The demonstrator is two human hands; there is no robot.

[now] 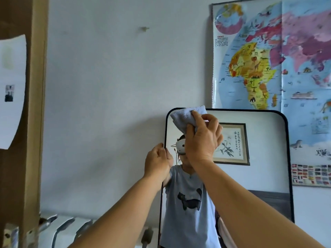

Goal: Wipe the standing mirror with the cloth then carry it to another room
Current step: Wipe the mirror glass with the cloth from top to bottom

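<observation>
Up near the top left corner of the tall, black-framed, round-cornered standing mirror (250,176), pressing a folded, pale blue, ribbed microfibre cloth (186,117) against the glass with the right hand (203,138), fingers curled over the cloth's lower edge and thumb laid along its side; part of the cloth poking above the mirror's top rim; gripping the mirror's left edge with the left hand (158,161), fingers wrapped round the thin frame, a little below the cloth; both forearms reaching up from the bottom of the view.

Standing upright against the pale, whitish wall (111,86), the mirror partly covering the lower left corner of a colourful illustrated world map poster (268,56); reflecting in the glass a person in a light blue T-shirt, and a framed ink painting with calligraphy (231,144); hanging on a brown wooden panel (34,104) at far left, a curling white sheet of paper (12,90); sitting low on the left, a white ribbed object, too blurred to identify.
</observation>
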